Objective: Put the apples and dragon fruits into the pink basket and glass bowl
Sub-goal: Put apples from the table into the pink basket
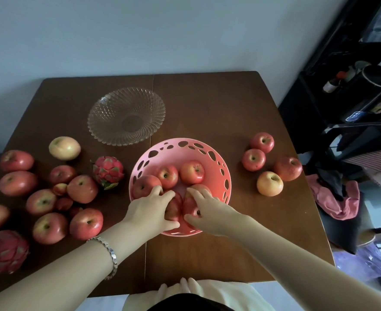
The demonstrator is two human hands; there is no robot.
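Cream cloth (pixel 229 294), cut off below. Grips left apple (pixel 175 208) with left hand (pixel 150 209), right apple (pixel 194 208) with right hand (pixel 208 213); fingers curled over both, hiding most, inside pink basket (pixel 207 151).

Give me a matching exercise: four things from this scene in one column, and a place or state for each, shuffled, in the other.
Things
1. glass bowl
2. pink basket
3. small dragon fruit
4. bracelet

Places or states
A. on the left wrist
B. holds apples
C. empty
D. on the table, just left of the basket

Pairs: 1-C, 2-B, 3-D, 4-A.
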